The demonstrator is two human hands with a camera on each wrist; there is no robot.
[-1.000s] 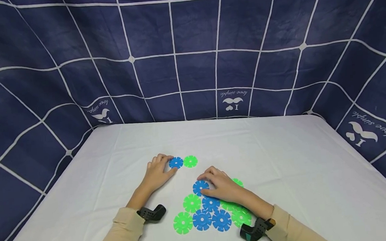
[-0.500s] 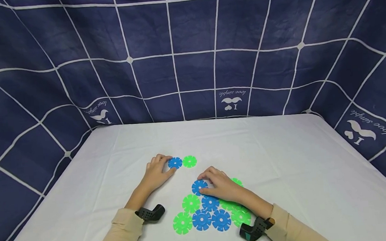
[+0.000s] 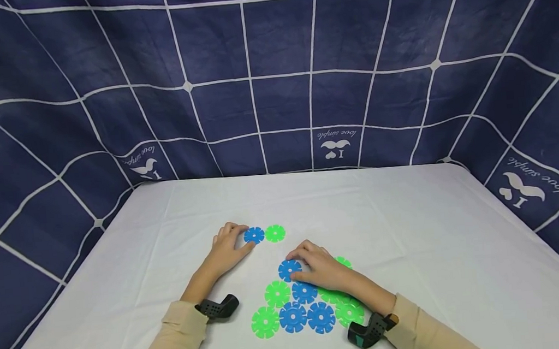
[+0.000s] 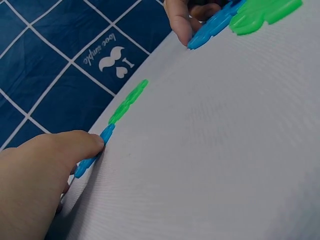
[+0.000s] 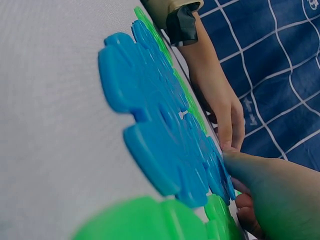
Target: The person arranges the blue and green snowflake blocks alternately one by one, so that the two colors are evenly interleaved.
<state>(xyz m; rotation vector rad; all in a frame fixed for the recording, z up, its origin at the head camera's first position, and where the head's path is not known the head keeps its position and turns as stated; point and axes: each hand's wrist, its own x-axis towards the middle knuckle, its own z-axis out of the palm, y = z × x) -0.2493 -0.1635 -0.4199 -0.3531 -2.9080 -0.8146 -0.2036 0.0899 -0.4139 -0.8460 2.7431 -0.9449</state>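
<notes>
My left hand (image 3: 225,255) holds a blue notched plastic disc (image 3: 254,235) by its edge, between thumb and fingers. A green notched disc (image 3: 275,233) lies against its right side. In the left wrist view the thumb presses on the rim of that blue disc (image 4: 86,167). Nearer to me, my right hand (image 3: 322,269) pinches another blue disc (image 3: 287,267) at the tip of a flat cluster. Right below it sits one more blue disc (image 3: 304,292), with a green one (image 3: 277,294) to its left. My right hand and forearm partly cover green discs (image 3: 344,262) on that side.
The cluster's front row has a green disc (image 3: 265,322), two blue discs (image 3: 293,317) and another green disc (image 3: 349,312); some look stacked. A white cloth covers the table (image 3: 412,230). Dark blue gridded fabric (image 3: 284,108) hangs at the back and sides.
</notes>
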